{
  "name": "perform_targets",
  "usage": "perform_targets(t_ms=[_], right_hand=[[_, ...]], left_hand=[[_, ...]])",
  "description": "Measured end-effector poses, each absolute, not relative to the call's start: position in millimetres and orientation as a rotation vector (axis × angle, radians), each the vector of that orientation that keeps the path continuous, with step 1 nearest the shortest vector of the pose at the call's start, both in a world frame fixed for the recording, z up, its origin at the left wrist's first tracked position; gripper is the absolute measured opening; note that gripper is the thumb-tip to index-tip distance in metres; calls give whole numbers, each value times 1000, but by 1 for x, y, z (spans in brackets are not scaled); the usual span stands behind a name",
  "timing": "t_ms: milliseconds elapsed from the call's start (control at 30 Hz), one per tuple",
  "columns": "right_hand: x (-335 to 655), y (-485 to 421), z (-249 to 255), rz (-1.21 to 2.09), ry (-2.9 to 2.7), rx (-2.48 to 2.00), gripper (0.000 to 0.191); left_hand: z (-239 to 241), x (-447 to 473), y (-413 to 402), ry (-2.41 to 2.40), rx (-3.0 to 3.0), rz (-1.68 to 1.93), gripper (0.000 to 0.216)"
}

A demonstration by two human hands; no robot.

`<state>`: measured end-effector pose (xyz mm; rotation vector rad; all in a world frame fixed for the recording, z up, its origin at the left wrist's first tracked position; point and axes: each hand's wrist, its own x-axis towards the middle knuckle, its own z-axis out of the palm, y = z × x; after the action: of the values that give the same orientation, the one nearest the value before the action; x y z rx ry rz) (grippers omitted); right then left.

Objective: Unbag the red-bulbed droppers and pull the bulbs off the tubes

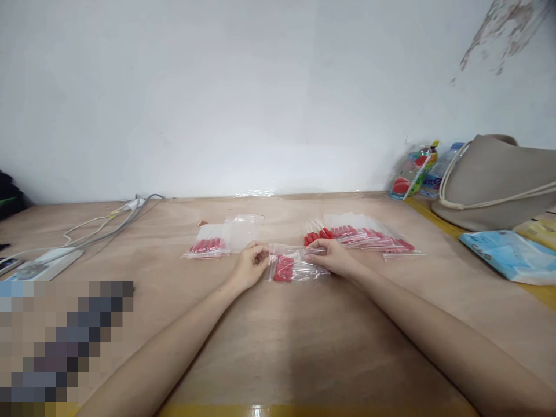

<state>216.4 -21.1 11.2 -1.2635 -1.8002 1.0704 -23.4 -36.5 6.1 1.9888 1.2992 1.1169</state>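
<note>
Between my hands, low over the wooden table, is a clear zip bag (299, 270) with several red-ended thin clear sticks inside, the red ends toward the left. My left hand (253, 264) pinches the bag's left edge. My right hand (330, 258) has its fingers closed on the upper right part of the bag. Just behind my right hand lie several loose red-ended sticks (318, 237). To their right spreads an overlapping row of filled bags (369, 234). Left of my left hand are another filled bag (207, 243) and a flat bag with no red ends visible (243, 231).
A white power strip (56, 260) with grey cables (125, 223) lies at the left. On the right are a grey drawstring bag (499, 179), bottles (443, 171) and a blue-and-white packet (512, 255). A white wall (217, 104) bounds the table's (243, 341) back. The lower left is pixelated.
</note>
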Motion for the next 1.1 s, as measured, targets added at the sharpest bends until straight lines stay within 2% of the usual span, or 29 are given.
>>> perform_targets(t_ms=[133,333,433,600,767,1100], right_hand=[[216,-32,13,389,-1999,-1186,19],[231,-59,11,44,-2214,-940,22],[237,-64,6,46,-2301,-993,21],[234,-60,-3,252,-2276,-912,23],[232,-59,-7,202,-2261,-979,23],[233,-59,-6,113,-2268,-961,22]], left_hand=[[7,-25,-36,1075,2007,942,28],[15,-24,-38,999,2079,706,39],[21,-23,-37,978,2102,603,41],[28,-21,-32,927,2156,531,35],[28,-21,-35,869,2127,492,32],[31,-15,-42,840,2061,510,39]])
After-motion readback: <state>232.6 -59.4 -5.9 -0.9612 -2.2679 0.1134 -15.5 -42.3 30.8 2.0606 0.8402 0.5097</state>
